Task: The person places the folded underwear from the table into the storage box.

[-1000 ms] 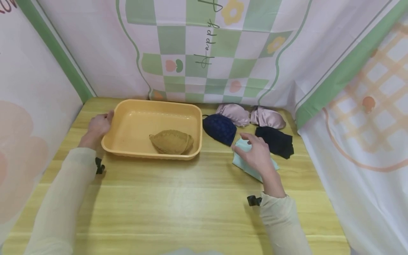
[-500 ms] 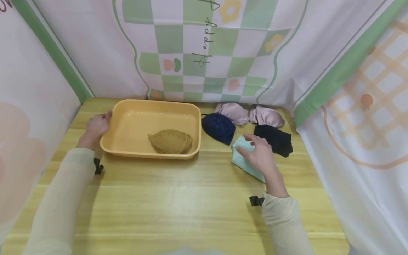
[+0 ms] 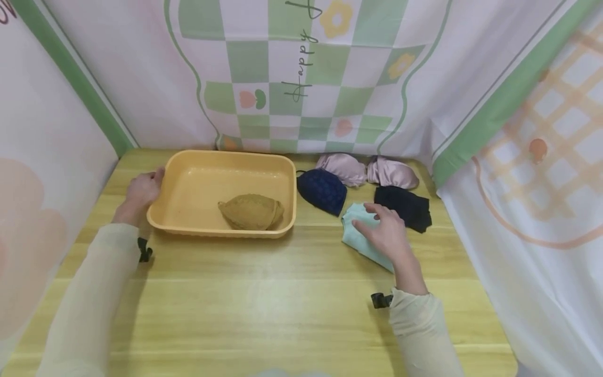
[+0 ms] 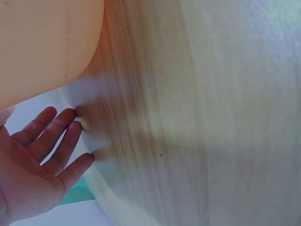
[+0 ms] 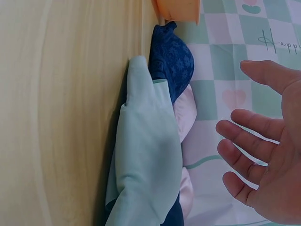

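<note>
My left hand (image 3: 143,191) is at the left end of a yellow plastic tray (image 3: 221,232), thumb side near its rim. In the left wrist view its fingers (image 4: 61,146) are spread and gently bent, with the tips at the table's edge. A folded mustard bra (image 3: 251,212) lies inside the tray, front right. My right hand (image 3: 388,233) hovers over a folded mint-green cloth garment (image 3: 360,233), partly covering it in the head view. The right wrist view shows its fingers (image 5: 244,141) apart and relaxed, holding nothing, clear of the mint fabric.
Behind the mint garment lie a navy lace bra (image 3: 324,189), pink satin bra cups (image 3: 343,168) and a folded black garment (image 3: 406,207). Whether the pink cups form one bra, I cannot tell. A patterned curtain (image 3: 287,68) hangs behind the wooden table (image 3: 259,303).
My right hand has drifted slightly right over the mint garment, uncovering more of its left part. The left hand stays at the tray, and the garments lie as before.
</note>
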Action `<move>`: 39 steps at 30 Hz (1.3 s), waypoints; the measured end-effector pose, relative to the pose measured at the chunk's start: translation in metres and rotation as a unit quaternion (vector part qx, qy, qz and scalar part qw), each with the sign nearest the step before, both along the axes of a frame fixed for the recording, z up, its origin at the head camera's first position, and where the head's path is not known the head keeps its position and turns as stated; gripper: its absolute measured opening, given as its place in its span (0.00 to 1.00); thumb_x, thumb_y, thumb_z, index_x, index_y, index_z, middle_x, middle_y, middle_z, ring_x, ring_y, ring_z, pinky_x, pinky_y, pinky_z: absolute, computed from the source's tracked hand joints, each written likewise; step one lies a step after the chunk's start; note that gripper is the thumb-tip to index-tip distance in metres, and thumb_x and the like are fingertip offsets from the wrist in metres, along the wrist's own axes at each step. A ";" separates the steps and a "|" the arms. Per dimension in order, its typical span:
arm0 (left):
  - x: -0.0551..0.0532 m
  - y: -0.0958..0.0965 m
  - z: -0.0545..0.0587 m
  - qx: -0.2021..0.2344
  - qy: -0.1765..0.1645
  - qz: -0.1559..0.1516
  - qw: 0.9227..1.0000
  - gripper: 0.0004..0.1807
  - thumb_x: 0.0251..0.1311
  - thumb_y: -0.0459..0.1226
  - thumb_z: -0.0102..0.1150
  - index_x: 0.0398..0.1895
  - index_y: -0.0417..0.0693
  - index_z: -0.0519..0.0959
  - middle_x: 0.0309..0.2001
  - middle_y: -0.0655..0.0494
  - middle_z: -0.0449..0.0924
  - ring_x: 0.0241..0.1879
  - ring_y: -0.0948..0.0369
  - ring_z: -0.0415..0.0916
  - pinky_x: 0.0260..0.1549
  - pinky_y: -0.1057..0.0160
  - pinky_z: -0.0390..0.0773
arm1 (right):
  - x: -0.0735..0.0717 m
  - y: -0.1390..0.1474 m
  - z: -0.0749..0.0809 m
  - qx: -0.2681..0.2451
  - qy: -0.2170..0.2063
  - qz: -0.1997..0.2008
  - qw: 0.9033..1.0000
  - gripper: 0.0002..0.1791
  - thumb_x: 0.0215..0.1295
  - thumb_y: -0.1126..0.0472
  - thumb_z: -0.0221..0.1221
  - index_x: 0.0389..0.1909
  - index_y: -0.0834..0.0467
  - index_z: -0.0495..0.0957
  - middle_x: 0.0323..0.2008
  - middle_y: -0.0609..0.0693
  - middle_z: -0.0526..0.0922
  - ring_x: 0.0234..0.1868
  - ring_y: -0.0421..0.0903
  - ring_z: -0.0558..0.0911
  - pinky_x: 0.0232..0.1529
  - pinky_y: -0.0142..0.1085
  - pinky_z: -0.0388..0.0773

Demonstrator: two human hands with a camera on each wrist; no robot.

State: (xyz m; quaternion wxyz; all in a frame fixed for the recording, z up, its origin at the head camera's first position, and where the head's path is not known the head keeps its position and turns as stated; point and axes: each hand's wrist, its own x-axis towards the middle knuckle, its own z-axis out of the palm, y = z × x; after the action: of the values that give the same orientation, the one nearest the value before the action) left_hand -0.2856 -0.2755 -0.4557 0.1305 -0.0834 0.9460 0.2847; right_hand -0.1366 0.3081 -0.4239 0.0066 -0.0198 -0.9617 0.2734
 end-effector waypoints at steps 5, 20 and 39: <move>-0.002 0.000 0.003 -0.004 0.004 -0.006 1.000 0.53 0.67 0.69 0.07 0.76 0.36 0.53 0.70 0.22 0.56 0.68 0.27 0.55 0.70 0.32 0.56 | 0.001 0.006 -0.004 0.002 0.007 -0.003 1.000 0.37 0.66 0.39 0.60 0.68 0.58 0.70 0.62 0.59 0.78 0.59 0.60 0.75 0.62 0.61 0.64; -0.001 0.003 0.006 -0.009 0.010 -0.010 1.000 0.52 0.69 0.67 0.08 0.76 0.36 0.55 0.70 0.22 0.57 0.68 0.26 0.55 0.70 0.32 0.56 | 0.006 0.018 -0.012 0.022 -0.011 -0.007 1.000 0.37 0.67 0.40 0.60 0.68 0.60 0.70 0.63 0.61 0.78 0.60 0.62 0.75 0.59 0.59 0.70; 0.001 0.001 0.003 -0.006 0.002 -0.010 1.000 0.54 0.67 0.69 0.06 0.76 0.35 0.54 0.70 0.22 0.57 0.67 0.26 0.56 0.69 0.31 0.56 | 0.015 0.031 -0.028 0.037 -0.036 -0.015 0.999 0.44 0.64 0.35 0.60 0.70 0.61 0.67 0.65 0.63 0.74 0.63 0.64 0.72 0.62 0.60 0.67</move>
State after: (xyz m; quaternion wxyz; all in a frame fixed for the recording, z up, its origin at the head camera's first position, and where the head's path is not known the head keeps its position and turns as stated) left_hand -0.2844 -0.2749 -0.4528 0.1304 -0.0744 0.9487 0.2782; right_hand -0.1220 0.3392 -0.4521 -0.0229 -0.0436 -0.9703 0.2370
